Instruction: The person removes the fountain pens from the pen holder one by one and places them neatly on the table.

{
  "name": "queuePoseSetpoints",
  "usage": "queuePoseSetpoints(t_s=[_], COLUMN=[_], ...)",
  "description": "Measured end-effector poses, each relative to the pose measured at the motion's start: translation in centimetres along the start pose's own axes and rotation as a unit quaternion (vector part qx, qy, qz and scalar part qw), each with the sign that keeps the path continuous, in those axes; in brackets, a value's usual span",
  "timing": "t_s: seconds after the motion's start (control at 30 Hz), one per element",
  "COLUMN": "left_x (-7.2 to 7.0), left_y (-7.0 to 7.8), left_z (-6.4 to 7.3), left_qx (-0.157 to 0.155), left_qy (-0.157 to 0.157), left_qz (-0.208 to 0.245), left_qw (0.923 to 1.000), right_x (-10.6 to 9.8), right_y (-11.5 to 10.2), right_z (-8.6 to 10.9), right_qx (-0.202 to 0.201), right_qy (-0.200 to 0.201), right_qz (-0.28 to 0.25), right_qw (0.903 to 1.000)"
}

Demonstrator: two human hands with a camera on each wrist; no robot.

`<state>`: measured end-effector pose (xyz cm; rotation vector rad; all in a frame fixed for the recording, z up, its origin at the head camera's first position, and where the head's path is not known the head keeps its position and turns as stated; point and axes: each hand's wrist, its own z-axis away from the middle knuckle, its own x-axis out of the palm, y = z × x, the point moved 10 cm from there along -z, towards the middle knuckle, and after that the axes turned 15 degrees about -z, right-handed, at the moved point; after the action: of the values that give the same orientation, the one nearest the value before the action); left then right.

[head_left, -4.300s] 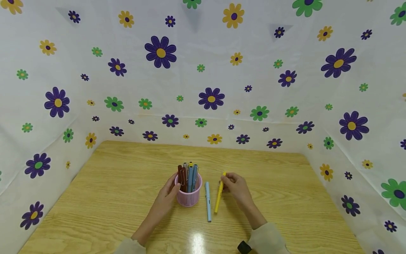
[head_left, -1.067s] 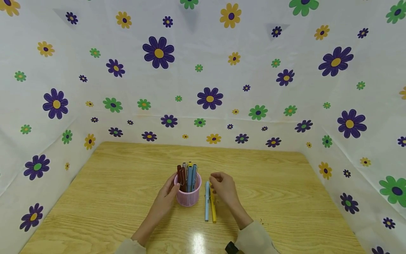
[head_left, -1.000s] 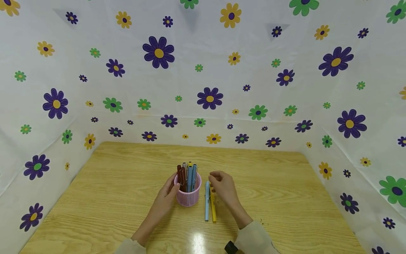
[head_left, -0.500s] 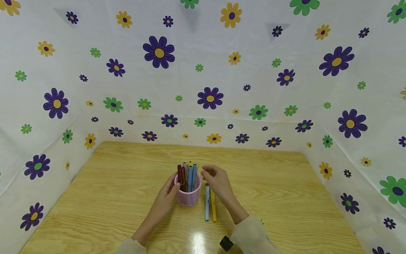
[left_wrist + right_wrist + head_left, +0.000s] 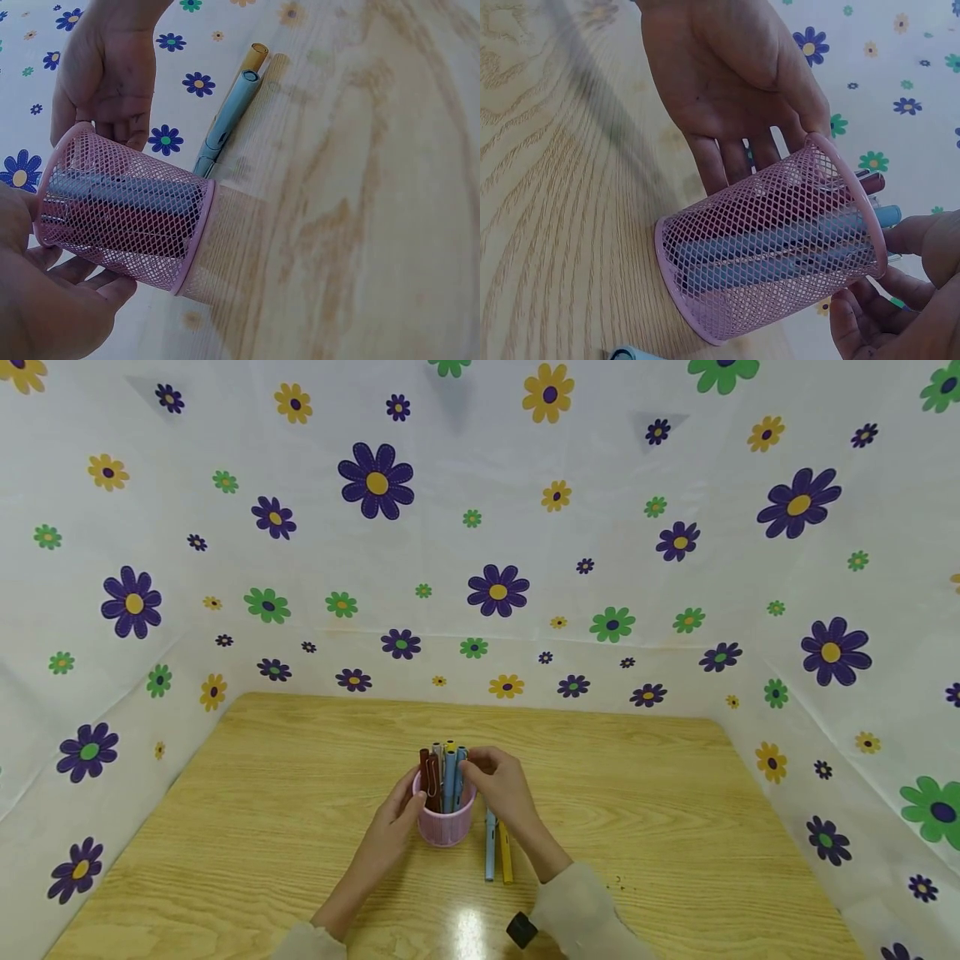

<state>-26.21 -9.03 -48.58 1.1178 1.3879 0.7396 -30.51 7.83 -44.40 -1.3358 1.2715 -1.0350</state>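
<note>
My left hand (image 5: 386, 831) holds a pink mesh pen cup (image 5: 446, 830) upright from its left side, fingers round the wall. In the cup stand brown pens (image 5: 432, 777), blue pens (image 5: 450, 772) and, at the back, grey and yellow ones. My right hand (image 5: 501, 785) is at the cup's right rim. Its thumb touches a blue pen's cap (image 5: 889, 217) in the right wrist view; a gap shows between thumb and index finger, other fingers loosely curled. Under the right wrist, a light blue pen (image 5: 491, 856) and a yellow pen (image 5: 506, 860) lie side by side on the table.
The wooden table (image 5: 300, 760) is enclosed at the back and both sides by white flowered cloth (image 5: 450, 543). A black object (image 5: 521, 930) sits at the right sleeve. Small dark specks (image 5: 619, 883) lie on the table to the right.
The right hand laid the yellow pen beside the light blue one and let go. It then moved left to the cup. The left hand has stayed on the cup.
</note>
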Motion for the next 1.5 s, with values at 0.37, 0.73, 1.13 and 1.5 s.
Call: queuePoseSetpoints(t_s=[0.37,0.73,1.13,1.5], left_x=[0.1,0.1,0.3,0.3], left_y=[0.1,0.2,-0.5,-0.5], left_z=[-0.1,-0.1,-0.1,0.0], left_qx=[0.005,0.009,-0.009,-0.006], left_qy=[-0.005,-0.004,-0.01,-0.015], left_qz=[0.007,0.003,-0.001,0.005], left_qw=[0.9999,0.9999,0.9999,0.9998], right_x=[0.5,-0.8,-2.9,-5.1], right_y=[0.4,-0.8,-3.1,-4.8], right_z=[-0.3,0.1,0.5,0.8], right_qx=[0.004,-0.022,-0.059,-0.095], right_qy=[-0.003,0.04,0.055,0.044], right_qz=[-0.007,-0.026,-0.139,-0.203], right_qw=[1.0,0.9986,0.987,0.9736])
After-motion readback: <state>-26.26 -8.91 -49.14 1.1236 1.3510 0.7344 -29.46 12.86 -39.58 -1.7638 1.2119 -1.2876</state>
